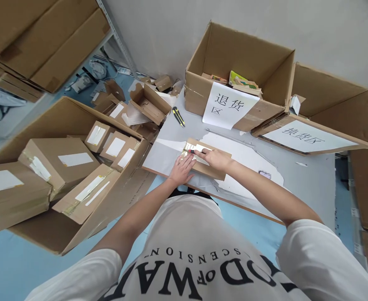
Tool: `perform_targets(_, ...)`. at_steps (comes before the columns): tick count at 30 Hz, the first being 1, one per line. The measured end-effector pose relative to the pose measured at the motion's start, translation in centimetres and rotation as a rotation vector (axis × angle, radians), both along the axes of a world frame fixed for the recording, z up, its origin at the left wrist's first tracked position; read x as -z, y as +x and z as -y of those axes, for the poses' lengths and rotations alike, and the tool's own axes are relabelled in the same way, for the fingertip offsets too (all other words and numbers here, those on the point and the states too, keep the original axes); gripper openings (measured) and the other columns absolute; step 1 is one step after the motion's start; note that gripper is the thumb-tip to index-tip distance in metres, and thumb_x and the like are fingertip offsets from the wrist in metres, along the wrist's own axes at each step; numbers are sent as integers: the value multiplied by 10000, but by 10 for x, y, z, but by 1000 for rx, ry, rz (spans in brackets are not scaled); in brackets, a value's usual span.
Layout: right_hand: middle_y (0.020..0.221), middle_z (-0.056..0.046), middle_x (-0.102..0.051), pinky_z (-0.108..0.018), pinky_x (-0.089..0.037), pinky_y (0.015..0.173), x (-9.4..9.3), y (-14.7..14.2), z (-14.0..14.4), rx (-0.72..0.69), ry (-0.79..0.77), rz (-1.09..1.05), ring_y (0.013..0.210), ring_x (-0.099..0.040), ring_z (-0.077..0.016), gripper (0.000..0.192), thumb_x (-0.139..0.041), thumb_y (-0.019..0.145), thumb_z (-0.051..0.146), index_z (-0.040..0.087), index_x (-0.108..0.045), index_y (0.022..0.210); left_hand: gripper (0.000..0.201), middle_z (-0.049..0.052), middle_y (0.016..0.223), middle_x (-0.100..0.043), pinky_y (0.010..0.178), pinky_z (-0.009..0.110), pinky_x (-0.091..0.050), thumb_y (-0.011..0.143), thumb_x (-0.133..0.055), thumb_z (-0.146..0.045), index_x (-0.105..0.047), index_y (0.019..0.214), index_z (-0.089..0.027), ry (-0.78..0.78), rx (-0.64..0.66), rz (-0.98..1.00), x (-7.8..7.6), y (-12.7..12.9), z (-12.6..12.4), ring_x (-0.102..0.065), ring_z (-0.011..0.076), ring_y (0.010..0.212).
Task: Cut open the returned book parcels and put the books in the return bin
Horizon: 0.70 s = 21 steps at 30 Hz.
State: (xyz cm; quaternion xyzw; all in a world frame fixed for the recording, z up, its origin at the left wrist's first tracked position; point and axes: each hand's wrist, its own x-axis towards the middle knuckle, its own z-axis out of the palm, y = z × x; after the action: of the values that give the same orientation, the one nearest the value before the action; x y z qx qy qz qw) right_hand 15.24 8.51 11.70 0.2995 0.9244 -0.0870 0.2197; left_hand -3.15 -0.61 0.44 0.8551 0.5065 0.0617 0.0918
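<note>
A small flat cardboard parcel (208, 170) with yellowish tape and a white label lies on the grey table (309, 179) in front of me. My left hand (182, 169) presses down on its near left end, fingers spread over the taped edge. My right hand (214, 159) lies across the top of the parcel, fingers pinched on a small red-tipped tool (191, 151) whose tip touches the tape. What kind of tool it is cannot be made out.
A yellow-and-black utility knife (178, 116) lies on the table beyond the parcel. Two open cartons with paper signs, one (199, 90) and another (334, 108), stand at the back. A large open carton (61, 113) on my left holds several taped parcels. Opened small boxes (149, 100) are piled behind it.
</note>
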Motion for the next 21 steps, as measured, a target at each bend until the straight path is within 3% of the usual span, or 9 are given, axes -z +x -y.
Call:
perform_targets(8,1177,-133,-566,-280,-421,638,-1,23,-3,-28,-24,70,838,-654,-215,642,-369,868,86,263,-198,1461,658,152,1496,-290,1124,511,-85,844,-465,-437,-330,1416,-143,-6,-12,-29,1,0,4,-205,287,1402)
perform_targets(14,1098,-125,-604,-269,-379,581,-20,43,3,30,-40,110,788,-656,-214,606,-370,856,73,259,-300,1428,677,161,1485,-309,1118,519,-90,837,-470,-445,-319,1424,-144,-28,-27,-15,5,1,3,-227,300,1394)
perform_targets(21,1089,-85,-622,-263,-325,535,-33,122,29,138,-70,178,668,-630,-171,766,-368,751,-34,311,-294,1431,665,170,1466,-342,1117,521,-77,827,-492,-412,-338,1417,-145,-18,-53,4,11,4,4,-243,310,1386)
